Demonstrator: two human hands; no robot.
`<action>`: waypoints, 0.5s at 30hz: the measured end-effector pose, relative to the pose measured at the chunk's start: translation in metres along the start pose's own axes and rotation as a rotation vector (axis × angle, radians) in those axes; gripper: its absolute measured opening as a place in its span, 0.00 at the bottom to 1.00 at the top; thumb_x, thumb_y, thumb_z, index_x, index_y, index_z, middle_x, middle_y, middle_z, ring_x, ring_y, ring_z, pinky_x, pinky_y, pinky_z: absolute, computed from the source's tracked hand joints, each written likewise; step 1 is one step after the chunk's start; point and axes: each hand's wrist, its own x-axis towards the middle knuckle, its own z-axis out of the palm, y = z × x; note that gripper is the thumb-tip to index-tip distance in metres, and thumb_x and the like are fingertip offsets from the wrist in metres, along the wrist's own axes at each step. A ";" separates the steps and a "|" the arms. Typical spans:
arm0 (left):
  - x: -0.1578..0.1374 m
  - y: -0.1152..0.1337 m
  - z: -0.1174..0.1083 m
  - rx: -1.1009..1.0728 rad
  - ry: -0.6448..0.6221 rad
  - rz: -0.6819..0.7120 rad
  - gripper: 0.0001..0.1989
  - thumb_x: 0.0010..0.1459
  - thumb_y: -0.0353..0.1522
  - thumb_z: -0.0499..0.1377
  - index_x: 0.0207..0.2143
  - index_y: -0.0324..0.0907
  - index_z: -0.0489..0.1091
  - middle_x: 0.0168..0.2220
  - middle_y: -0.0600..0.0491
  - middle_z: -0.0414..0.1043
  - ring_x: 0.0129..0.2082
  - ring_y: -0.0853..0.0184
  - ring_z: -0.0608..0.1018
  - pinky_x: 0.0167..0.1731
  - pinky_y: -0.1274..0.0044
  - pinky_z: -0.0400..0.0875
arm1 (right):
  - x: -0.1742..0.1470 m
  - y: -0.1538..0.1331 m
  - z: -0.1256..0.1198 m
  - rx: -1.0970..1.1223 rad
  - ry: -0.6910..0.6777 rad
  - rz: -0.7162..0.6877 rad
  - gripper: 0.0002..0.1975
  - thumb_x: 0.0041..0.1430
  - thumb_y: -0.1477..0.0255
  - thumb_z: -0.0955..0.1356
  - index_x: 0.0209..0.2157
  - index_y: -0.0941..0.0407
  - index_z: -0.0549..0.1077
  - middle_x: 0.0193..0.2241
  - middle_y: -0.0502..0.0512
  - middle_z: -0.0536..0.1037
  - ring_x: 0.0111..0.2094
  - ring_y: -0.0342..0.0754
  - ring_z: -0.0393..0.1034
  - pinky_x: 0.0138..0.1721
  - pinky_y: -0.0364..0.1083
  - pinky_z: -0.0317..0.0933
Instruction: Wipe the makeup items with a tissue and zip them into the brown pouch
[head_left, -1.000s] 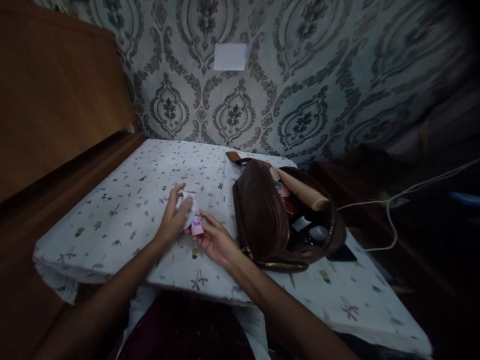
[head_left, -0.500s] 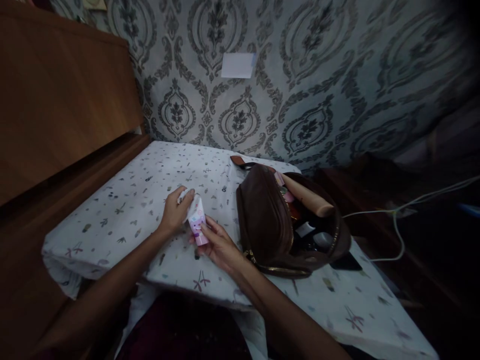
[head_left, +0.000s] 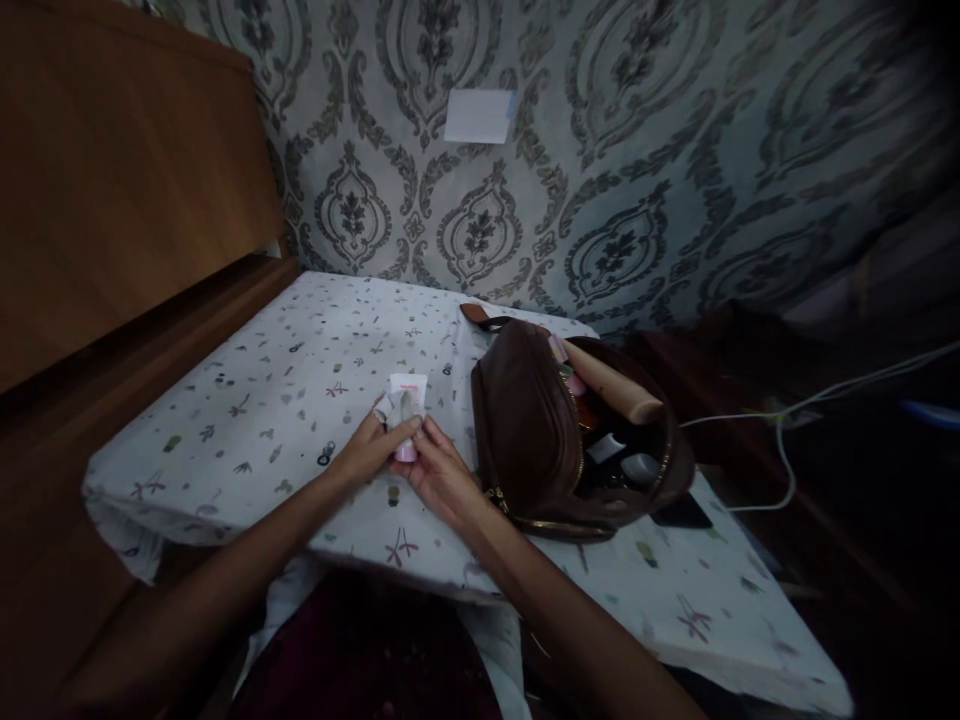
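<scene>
A small white squeeze tube [head_left: 409, 383] with pink print and a pinkish-purple cap is held upright above the patterned cloth. My right hand [head_left: 442, 475] grips it low, fingers wrapped about the cap end. My left hand [head_left: 369, 445] is closed on a crumpled white wipe [head_left: 390, 408], which it presses against the tube's front; the left thumb lies across the tube just above the cap. Fingers and wipe hide much of the tube's middle. To the right of my hands stands an open brown leather bag [head_left: 525, 400].
Inside the bag are a beige cylinder [head_left: 611, 380], a white item and other small things. A dark flat object [head_left: 682, 510] lies beside it. The patterned cloth [head_left: 247, 430] covers the table. Wooden furniture [head_left: 135, 190] borders the left; white cables [head_left: 787, 480] hang at right.
The tube has turned more upright and its white end now shows plainly. My left hand has moved down and right with the wipe, from the tube's upper end to its front.
</scene>
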 end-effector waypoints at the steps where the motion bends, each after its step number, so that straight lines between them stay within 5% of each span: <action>1: -0.001 0.001 -0.001 -0.029 -0.023 -0.028 0.20 0.52 0.49 0.66 0.31 0.41 0.71 0.21 0.55 0.69 0.24 0.68 0.73 0.24 0.77 0.69 | 0.000 0.001 0.000 -0.002 -0.010 -0.001 0.20 0.57 0.61 0.74 0.50 0.49 0.72 0.47 0.54 0.79 0.38 0.47 0.75 0.33 0.46 0.73; 9: -0.002 0.004 -0.004 -0.223 0.048 -0.244 0.30 0.49 0.56 0.64 0.13 0.41 0.65 0.07 0.54 0.59 0.06 0.71 0.62 0.06 0.79 0.55 | -0.004 -0.001 0.002 -0.066 -0.199 0.110 0.31 0.54 0.56 0.76 0.56 0.49 0.69 0.31 0.47 0.78 0.27 0.41 0.73 0.26 0.39 0.66; 15: 0.009 0.005 -0.005 -0.377 0.214 -0.315 0.29 0.42 0.56 0.68 0.13 0.40 0.67 0.09 0.52 0.64 0.05 0.68 0.63 0.05 0.77 0.54 | -0.006 -0.001 0.002 -0.117 -0.164 0.089 0.44 0.55 0.58 0.76 0.67 0.47 0.54 0.31 0.48 0.80 0.27 0.43 0.75 0.26 0.40 0.64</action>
